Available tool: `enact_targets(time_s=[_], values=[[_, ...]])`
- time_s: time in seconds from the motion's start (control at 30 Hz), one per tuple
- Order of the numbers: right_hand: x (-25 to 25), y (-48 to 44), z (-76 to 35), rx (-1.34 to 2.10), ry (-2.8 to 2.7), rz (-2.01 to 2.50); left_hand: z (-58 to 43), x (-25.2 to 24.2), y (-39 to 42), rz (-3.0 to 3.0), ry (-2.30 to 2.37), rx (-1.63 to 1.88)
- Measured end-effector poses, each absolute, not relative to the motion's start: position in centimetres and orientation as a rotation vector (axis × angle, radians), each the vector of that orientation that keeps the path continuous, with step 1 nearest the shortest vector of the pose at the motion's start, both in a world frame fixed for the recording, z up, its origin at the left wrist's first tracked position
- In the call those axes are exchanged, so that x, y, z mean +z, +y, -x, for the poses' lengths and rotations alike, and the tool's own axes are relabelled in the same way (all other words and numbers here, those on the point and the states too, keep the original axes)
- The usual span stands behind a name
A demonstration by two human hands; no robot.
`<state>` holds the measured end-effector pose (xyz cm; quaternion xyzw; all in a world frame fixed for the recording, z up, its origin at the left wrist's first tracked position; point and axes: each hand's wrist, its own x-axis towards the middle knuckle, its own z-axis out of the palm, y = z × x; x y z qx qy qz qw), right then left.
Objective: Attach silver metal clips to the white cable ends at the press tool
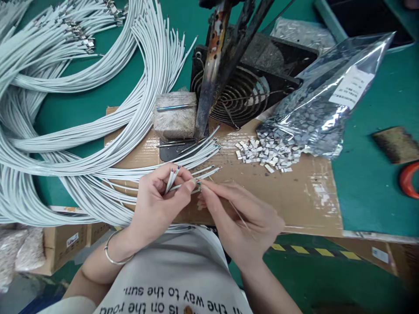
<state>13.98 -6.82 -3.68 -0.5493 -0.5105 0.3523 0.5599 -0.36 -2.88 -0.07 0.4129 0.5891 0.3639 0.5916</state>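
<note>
My left hand [163, 192] is closed around a few white cables [170, 179], whose stripped ends with small coloured wires stick up between the fingers. One cable runs past my left thumb to the fingertips of my right hand [240, 216]. There my right thumb and forefinger pinch its end, where a speck of green shows. A thin pale strand [240, 215] also crosses my right hand; I cannot tell what it is. Just beyond my fingers lie more white cable ends [209, 150] on a cardboard sheet [307, 196]. Small silvery metal pieces [270, 150] are heaped to the right.
Large coils of white cable [108, 161] cover the left side. A wrapped block [175, 115] with a metal rod on top stands ahead, beside a dark metal stand [212, 65] and a black fan [242, 91]. A clear bag [327, 100], a brown pad [396, 144] and a red-orange ring-shaped handle [409, 181] lie right.
</note>
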Motion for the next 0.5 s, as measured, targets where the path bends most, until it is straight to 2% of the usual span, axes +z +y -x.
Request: enact_targets(time_s=[0.17, 0.5], values=[[-3.1, -6.2, -15.0, 0.95, -0.985, 1.341, 0.1, 0.0, -3.0, -1.046, 1.448, 0.854], [-3.1, -5.4, -14.6, 0.888, -1.125, 1.343, -0.1, 0.5, -2.7, -1.072, 1.467, 0.838]])
